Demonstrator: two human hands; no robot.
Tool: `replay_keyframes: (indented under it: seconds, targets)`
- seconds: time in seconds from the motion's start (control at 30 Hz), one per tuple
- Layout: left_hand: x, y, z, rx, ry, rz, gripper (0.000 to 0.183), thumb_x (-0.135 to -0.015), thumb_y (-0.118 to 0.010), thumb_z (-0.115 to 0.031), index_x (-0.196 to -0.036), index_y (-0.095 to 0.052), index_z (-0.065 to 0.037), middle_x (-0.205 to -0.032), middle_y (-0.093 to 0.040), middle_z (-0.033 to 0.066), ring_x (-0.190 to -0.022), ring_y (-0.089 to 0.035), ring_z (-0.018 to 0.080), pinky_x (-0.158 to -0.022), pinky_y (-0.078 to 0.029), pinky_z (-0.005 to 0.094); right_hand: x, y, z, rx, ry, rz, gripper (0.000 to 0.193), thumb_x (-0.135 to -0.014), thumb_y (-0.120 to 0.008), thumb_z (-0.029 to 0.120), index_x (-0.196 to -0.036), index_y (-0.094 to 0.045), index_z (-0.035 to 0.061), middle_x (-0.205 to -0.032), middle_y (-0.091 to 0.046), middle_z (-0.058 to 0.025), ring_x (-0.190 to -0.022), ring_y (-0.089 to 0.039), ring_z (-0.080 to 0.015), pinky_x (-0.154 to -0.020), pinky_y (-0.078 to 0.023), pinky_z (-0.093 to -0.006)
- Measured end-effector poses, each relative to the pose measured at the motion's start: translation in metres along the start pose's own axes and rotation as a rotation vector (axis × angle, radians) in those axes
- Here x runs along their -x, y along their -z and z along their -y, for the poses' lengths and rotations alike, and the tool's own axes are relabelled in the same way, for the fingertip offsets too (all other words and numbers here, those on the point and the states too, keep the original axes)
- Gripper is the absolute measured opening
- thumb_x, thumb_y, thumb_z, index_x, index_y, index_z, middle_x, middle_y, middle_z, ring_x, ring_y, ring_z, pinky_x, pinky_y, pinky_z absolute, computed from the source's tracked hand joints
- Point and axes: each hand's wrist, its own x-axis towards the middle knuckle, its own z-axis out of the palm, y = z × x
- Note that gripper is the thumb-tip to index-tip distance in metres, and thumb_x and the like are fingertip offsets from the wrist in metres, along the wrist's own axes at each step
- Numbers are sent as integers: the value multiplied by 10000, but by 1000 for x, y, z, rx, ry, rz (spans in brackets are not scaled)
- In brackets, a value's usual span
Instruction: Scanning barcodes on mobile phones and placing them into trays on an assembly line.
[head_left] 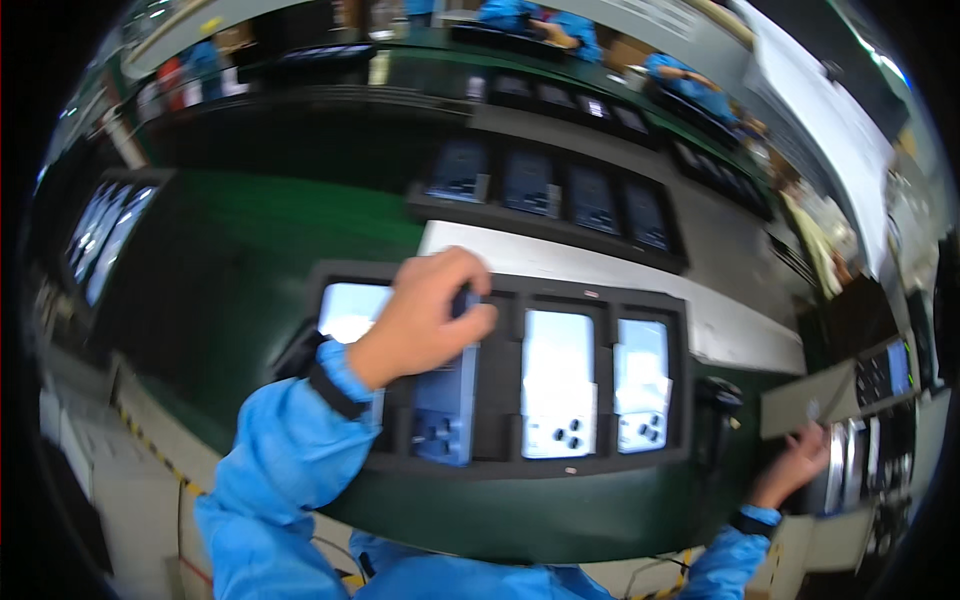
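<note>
My left hand point(425, 315) is closed round the upper end of a dark blue smartphone point(445, 412), its thumb and fingers bent over the edge. That phone lies along a slot of a black foam tray point(500, 465) in front of me. Two phones with bright, shiny faces, a middle one point(558, 385) and a right one point(642, 385), lie in the slots to its right. Another bright phone point(350, 308) is partly hidden behind my left hand and wrist. Off to the right, my right hand point(795, 465) is slightly blurred, fingers apart and nothing visible in them, beside a rack of upright slim items point(855, 465).
Beyond a white strip point(520, 250), a second black tray point(555, 222) holds several dark blue phones. A black handheld device point(715, 400) stands right of my tray. More phones sit in a tray point(110, 235) at far left. Co-workers in blue sleeves point(690, 85) are across the bench.
</note>
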Motion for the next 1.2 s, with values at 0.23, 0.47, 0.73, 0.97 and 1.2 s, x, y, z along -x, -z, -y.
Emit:
replay_keyframes:
  seconds: [0.23, 0.47, 0.73, 0.97, 1.2]
  targets:
    - [2, -2, -5, -44, 6, -44, 260, -828, -688, -201, -968, -528, -52, -1024, -631, 126, -958, -594, 349, -912, -421, 428, -89, 32, 4, -304, -215, -83, 572, -1086, -430, 416, -1546, -381, 80, -1453, -542, -108, -1186, -557, -223, -993, -401, -345]
    - [7, 0, -1, -34, 43, -37, 279, -834, -674, -233, -1001, -535, -59, -959, -601, 114, -928, -583, 326, -933, -403, 414, -139, 45, -20, -229, -258, -129, 619, -1075, -429, 482, -1516, -449, 49, -1335, -618, -91, -1186, -576, -222, -966, -434, -335]
    - [5, -1, -3, -26, 30, -26, 267, -844, -667, -250, -969, -515, -70, -907, -574, 105, -913, -578, 311, -950, -400, 416, -163, 77, -75, 834, 392, -123, 223, -1031, -496, 156, -1194, -585, 33, -1002, -684, -109, -849, -670, -271, -776, -530, -393]
    - [5, -2, 0, -34, 33, -20, 280, -843, -669, -256, -979, -510, -70, -910, -572, 106, -913, -580, 310, -965, -397, 416, -130, 73, -37, 714, 355, 92, 236, -1024, -514, 171, -1081, -655, -10, -914, -692, -100, -801, -668, -238, -768, -541, -346]
    - [10, 2, -1, -19, 45, -23, 283, -848, -665, -255, -995, -513, -67, -920, -579, 117, -914, -576, 315, -976, -394, 420, -110, 76, -12, -193, -288, -11, 316, -1039, -492, 231, -1077, -642, -44, -966, -713, -144, -770, -676, -232, -630, -551, -361]
